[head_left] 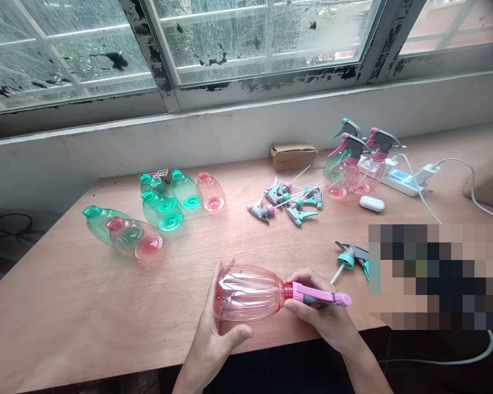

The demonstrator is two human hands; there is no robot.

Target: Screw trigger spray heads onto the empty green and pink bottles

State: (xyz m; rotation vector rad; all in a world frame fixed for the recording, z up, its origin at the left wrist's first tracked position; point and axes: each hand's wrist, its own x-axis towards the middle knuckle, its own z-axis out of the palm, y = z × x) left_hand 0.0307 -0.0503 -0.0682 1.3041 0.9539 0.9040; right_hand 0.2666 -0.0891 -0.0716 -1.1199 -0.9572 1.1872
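A clear pink spray bottle (pixel 248 293) lies sideways between my hands over the table's front part. My left hand (pixel 217 323) cups its base, thumb along the near side. At the neck, my right hand (pixel 312 306) grips the pink and grey spray head (pixel 322 295), whose trigger points right. The head sits against the bottle's threaded neck; whether it is fully screwed on I cannot tell. Just beyond my right hand lies a teal and grey spray head (pixel 347 260) with its tube toward me, partly covered by a blurred patch.
Several green and pink bottles without heads (pixel 164 210) stand at the left. Loose spray heads (pixel 290 202) lie mid-table before a cardboard box (pixel 293 157). Assembled spray bottles (pixel 343 178), a white case (pixel 372 204) and a power strip (pixel 402 180) are at right.
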